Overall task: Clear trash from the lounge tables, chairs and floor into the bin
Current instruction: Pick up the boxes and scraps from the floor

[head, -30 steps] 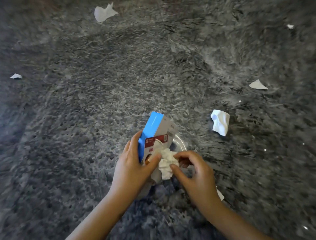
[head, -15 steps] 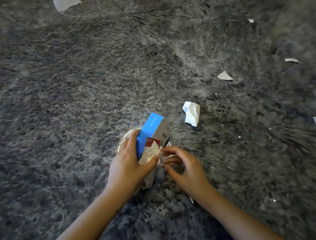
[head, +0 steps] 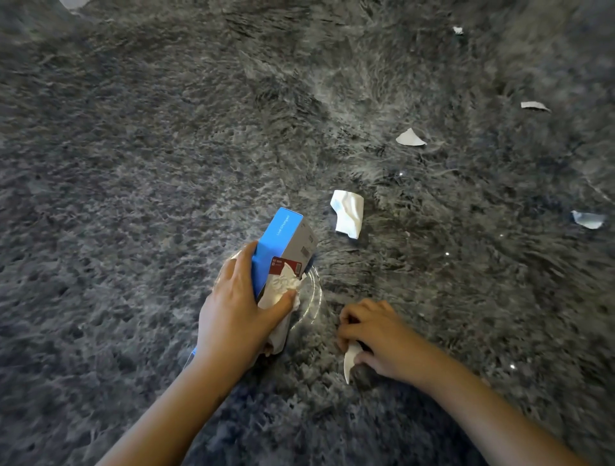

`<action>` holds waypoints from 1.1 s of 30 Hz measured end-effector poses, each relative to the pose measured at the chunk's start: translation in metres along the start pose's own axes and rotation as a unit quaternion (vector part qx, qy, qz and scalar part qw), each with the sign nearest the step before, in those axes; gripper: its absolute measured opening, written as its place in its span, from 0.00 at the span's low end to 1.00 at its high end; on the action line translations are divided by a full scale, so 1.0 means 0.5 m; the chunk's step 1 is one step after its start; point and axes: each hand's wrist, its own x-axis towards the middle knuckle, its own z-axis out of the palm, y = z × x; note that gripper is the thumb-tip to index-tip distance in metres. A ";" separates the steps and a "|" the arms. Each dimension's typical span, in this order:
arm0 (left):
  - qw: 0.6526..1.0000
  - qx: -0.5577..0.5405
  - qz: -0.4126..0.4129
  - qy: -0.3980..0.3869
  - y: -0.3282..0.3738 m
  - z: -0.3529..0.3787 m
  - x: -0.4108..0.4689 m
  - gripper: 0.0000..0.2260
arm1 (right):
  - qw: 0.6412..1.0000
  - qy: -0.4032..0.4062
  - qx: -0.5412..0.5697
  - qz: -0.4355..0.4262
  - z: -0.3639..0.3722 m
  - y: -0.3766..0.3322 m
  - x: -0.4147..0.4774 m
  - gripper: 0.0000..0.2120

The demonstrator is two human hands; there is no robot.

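My left hand grips a blue and grey cardboard box together with crumpled white tissue and a clear plastic lid or cup pressed under it. My right hand is down on the shaggy grey rug, its fingers closed on a white paper scrap. A larger folded white paper lies on the rug just beyond the box. No bin is in view.
More white paper scraps lie on the rug to the right: one beyond the folded paper, others at the far right, a tiny one at the top. Part of another shows at the top left.
My right hand left the box and tissue, moved down and to the right onto the rug, and closed on a paper scrap. The crumpled tissue now sits under my left thumb against the box.
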 end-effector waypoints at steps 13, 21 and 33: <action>0.999 -0.004 0.008 0.038 0.010 -0.016 0.049 0.35 | 0.872 0.269 0.377 0.157 -0.097 0.037 0.082 0.14; 0.998 -0.004 -0.010 0.068 0.011 -0.037 0.089 0.35 | 0.801 0.381 0.362 0.287 -0.168 0.098 0.225 0.23; 0.998 -0.018 -0.011 0.063 0.012 -0.031 0.090 0.37 | 0.864 0.307 0.212 0.338 -0.172 0.108 0.247 0.20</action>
